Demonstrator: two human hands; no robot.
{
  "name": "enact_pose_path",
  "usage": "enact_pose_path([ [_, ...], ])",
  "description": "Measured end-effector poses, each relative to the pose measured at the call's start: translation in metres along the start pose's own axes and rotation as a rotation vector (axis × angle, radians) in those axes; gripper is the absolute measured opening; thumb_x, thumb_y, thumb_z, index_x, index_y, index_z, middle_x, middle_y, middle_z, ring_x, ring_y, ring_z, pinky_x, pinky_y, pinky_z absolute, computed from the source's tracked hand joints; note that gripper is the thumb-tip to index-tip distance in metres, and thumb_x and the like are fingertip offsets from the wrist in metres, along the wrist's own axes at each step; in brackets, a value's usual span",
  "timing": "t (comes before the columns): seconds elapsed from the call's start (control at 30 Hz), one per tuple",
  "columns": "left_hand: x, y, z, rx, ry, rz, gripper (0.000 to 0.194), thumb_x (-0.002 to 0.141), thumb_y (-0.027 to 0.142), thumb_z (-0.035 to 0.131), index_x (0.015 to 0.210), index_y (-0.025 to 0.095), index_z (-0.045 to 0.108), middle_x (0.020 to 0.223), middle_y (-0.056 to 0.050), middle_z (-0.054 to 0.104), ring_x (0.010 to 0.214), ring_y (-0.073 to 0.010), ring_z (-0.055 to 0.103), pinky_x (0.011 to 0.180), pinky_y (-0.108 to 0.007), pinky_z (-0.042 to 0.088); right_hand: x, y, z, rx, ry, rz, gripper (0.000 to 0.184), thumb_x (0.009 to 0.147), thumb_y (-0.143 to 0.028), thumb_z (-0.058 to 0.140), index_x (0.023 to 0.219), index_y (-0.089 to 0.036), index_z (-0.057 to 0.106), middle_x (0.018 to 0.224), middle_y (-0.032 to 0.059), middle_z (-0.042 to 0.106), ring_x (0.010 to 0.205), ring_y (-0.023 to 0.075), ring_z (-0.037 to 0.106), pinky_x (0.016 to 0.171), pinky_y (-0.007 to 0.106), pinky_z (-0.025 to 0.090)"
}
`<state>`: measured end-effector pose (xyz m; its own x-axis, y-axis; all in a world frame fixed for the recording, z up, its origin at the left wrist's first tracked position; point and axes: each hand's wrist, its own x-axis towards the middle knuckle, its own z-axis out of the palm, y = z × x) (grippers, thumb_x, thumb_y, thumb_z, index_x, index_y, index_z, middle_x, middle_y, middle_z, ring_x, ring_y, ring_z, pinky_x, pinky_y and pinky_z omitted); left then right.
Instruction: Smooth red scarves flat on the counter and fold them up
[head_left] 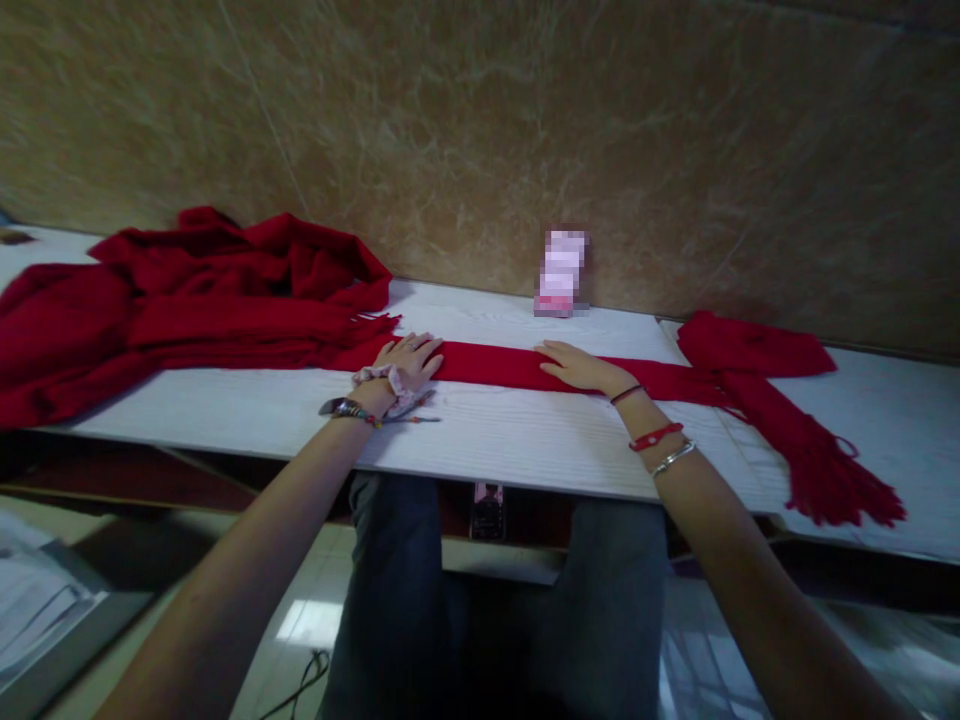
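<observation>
A red scarf [487,364] lies as a long, narrow folded strip across the white wood-grain table [525,440]. My left hand [412,360] rests flat on the strip, fingers spread, close to a heap of red scarves [247,320]. Farther right, my right hand [577,368] lies palm down on the same strip with its fingers stretched out. Beyond it the cloth bends into a folded part [750,345] and a fringed end [844,490] that hangs toward the near edge. Whether the left end of the strip joins the heap, I cannot tell.
A phone-like upright object [561,272], its face blurred out, leans against the brown marbled wall [465,140] behind the table. Under the table edge, between my knees, a dark phone [488,510] is visible. A box with papers [45,610] stands at lower left.
</observation>
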<state>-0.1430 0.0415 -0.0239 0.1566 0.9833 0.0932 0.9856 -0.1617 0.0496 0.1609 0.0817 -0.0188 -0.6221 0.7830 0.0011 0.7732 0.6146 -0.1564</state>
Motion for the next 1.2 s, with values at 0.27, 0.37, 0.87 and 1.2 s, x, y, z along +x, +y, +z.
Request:
enact_pose_path([
  [0.27,0.001,0.002,-0.003,0.058,0.000,-0.003,0.044,0.090,0.032,0.028,0.131,0.022,0.037,0.136,-0.003,0.036,0.125,-0.0184,0.030,0.103,-0.033,0.023,-0.002,-0.004,-0.002,0.021,0.002,0.029,0.051,0.088,-0.041,0.032,0.130,-0.014,0.038,0.138,0.0102,0.036,0.127,0.0220,0.029,0.105,0.042,0.024],
  [0.37,0.002,0.002,-0.002,0.065,-0.006,-0.007,0.043,0.090,0.031,0.028,0.132,0.023,0.037,0.137,-0.003,0.035,0.126,-0.0187,0.029,0.103,-0.034,0.022,-0.007,-0.008,0.001,0.015,0.029,0.082,0.050,0.089,-0.042,0.029,0.132,-0.017,0.034,0.140,0.0095,0.033,0.128,0.0239,0.027,0.102,0.049,0.024],
  [0.87,-0.002,0.002,-0.002,0.029,0.098,0.047,0.044,0.089,0.033,0.030,0.131,0.020,0.038,0.140,-0.006,0.029,0.128,-0.0217,0.025,0.103,-0.038,0.023,-0.039,0.012,-0.004,0.031,0.219,0.159,0.053,0.087,-0.045,0.030,0.133,-0.019,0.032,0.142,0.0113,0.027,0.130,0.0283,0.021,0.101,0.056,0.019],
  [1.2,0.003,-0.006,0.011,-0.035,0.026,0.255,0.049,0.090,0.042,0.023,0.134,0.022,0.034,0.140,-0.004,0.030,0.129,-0.0193,0.022,0.106,-0.035,0.019,-0.042,0.001,-0.003,0.028,0.083,0.047,0.049,0.088,-0.042,0.029,0.131,-0.020,0.037,0.137,0.0098,0.036,0.127,0.0222,0.028,0.103,0.048,0.021],
])
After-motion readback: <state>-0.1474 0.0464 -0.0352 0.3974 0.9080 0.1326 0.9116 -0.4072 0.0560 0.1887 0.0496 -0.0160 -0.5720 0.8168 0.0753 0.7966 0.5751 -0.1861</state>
